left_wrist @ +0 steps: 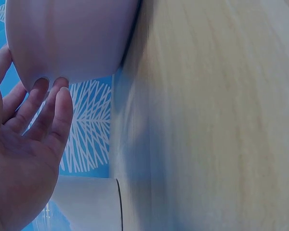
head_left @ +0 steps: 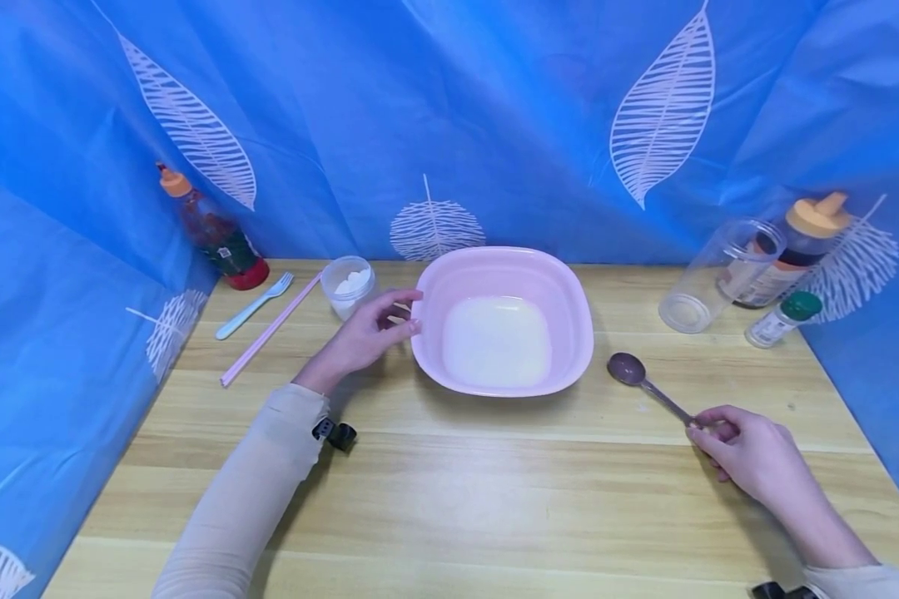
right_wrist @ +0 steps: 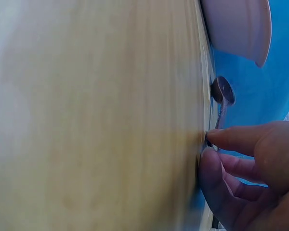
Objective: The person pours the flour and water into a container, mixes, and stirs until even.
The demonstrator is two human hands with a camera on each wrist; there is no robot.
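A pink plastic basin (head_left: 575,324) stands in the middle of the table, with a pale, shiny layer across its bottom. My left hand (head_left: 370,333) holds its left rim, thumb and fingertips at the edge; the left wrist view shows the fingers (left_wrist: 62,113) against the outer wall. To the basin's right is a brown long-handled spoon (head_left: 627,368), its bowl towards the back left. Thumb and index finger of my right hand (head_left: 752,453) pinch the end of its handle. In the right wrist view, the spoon (right_wrist: 225,90) lies low at the table surface, its handle end hidden by the fingertips.
Left of the basin are a clear cup (head_left: 348,287) with white contents, pink chopsticks (head_left: 270,331), a blue fork (head_left: 253,306) and a red sauce bottle (head_left: 225,237). Back right hold a tall clear container (head_left: 692,287), a dark sauce bottle (head_left: 787,258) and a green-capped shaker (head_left: 782,319).
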